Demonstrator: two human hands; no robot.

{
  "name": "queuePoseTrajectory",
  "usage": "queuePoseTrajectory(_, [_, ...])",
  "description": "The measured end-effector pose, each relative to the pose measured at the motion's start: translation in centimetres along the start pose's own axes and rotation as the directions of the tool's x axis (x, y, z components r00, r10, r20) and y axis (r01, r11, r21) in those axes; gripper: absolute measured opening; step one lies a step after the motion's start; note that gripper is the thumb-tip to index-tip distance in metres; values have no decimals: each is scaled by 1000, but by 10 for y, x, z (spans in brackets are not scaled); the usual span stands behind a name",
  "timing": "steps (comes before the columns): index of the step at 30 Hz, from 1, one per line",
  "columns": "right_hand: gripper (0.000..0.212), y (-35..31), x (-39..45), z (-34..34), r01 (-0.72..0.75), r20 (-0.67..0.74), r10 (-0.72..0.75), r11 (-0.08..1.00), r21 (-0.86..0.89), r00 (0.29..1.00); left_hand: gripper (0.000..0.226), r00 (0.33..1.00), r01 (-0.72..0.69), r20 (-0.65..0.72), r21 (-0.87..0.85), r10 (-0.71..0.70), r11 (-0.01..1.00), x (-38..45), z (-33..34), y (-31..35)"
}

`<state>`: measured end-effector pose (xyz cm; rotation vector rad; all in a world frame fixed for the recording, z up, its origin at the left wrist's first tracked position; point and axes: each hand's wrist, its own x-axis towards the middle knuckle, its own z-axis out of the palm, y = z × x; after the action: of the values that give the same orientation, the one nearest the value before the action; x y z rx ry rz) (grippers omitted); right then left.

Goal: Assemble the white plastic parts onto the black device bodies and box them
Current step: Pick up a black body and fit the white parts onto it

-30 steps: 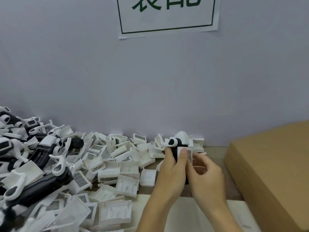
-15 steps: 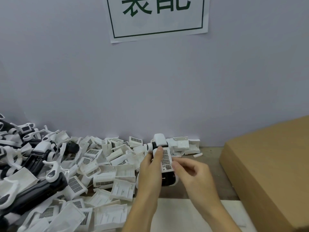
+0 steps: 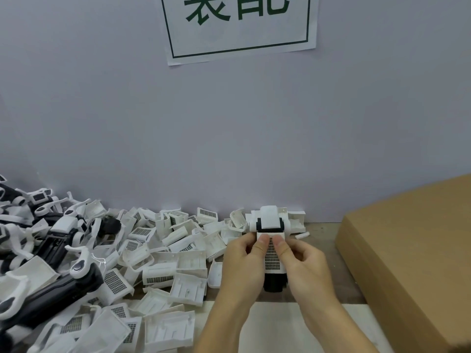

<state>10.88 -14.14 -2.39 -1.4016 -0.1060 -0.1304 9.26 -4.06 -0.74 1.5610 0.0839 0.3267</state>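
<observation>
Far left: heap of black device bodies; beside it, loose white plastic parts. Centre: my left hand and right hand grip one upright device, thumbs pressing its white grille. Right: cardboard box.

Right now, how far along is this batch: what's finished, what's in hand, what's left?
Done: I can't tell; the cardboard box shows only its outside. In hand: left hand and right hand grip one black device body, thumbs pressing a white grille part onto it. Left: a pile of loose white parts and more black bodies beside them.
</observation>
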Motion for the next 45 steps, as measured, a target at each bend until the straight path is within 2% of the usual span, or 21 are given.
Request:
queuePoseTrajectory(4, [34, -1, -3, 5, 24, -15, -23, 999, 37, 1000, 24, 1000, -17, -2, -62, 17, 998, 2, -1, 1])
queuePoseTrajectory(6, [32, 0, -3, 6, 39, -36, -36, 996, 84, 999, 24, 999, 5, 40, -92, -1, 996, 1, -2, 1])
queuePoseTrajectory(9, [25, 1, -1, 3, 38, -53, -32, 991, 126, 998, 19, 996, 3, 85, 37, -6, 999, 0, -3, -2])
queuePoseTrajectory(11, [22, 0, 0, -1, 3, 7, -4, 986, 166, 1000, 17, 999, -6, 51, 90, 2, 996, 0, -5, -3])
queuePoseTrajectory(14, [16, 1, 0, -1, 61, 40, -64, 997, 56, 997, 21, 1000, 15, -11, 124, -14, 992, 1, -6, -4])
queuePoseTrajectory(17, [23, 3, 0, 1, 124, 8, -124, 992, -6, 992, 19, 1000, 15, -17, 157, -12, 988, 2, -5, -5])
queuePoseTrajectory(20, [17, 2, 2, -3, 140, 10, -139, 990, -8, 990, 22, 998, 67, -20, 98, -66, 993, 2, -2, -6])
queuePoseTrajectory(22, [15, 0, 2, -7, 105, 92, -108, 994, 39, 990, 25, 995, 97, -31, 51, -96, 994, 2, -1, -7])
queuePoseTrajectory(24, [19, 0, 1, -9, 88, 160, -87, 996, -1, 983, 28, 993, 109, -42, 40, -107, 993, 2, -1, -8])
queuePoseTrajectory(29, [31, 1, 3, -6, 112, 111, -100, 988, -106, 989, 23, 996, 77, -54, 107, -71, 991, 2, -1, -8])
queuePoseTrajectory(32, [27, -2, 3, -9, 65, 110, -62, 998, -20, 992, 19, 997, 63, -55, 79, -59, 995, 2, -3, -6])
queuePoseTrajectory(37, [18, -2, 4, -13, -43, 162, 26, 993, 106, 986, 19, 991, 96, 99, -75, -88, 993, 0, -4, -2])
queuePoseTrajectory(39, [18, -1, 4, -11, -17, 127, 5, 995, 94, 992, 19, 992, 78, 108, -70, -70, 994, -1, -2, -2])
queuePoseTrajectory(42, [16, 2, 5, -7, 80, 23, -78, 996, -49, 997, 18, 998, 30, 55, 10, -30, 1000, -2, -2, -2])
queuePoseTrajectory(45, [19, 2, 6, -6, 121, -9, -123, 987, -105, 992, 18, 996, 54, 67, -22, -53, 998, -2, -2, -1])
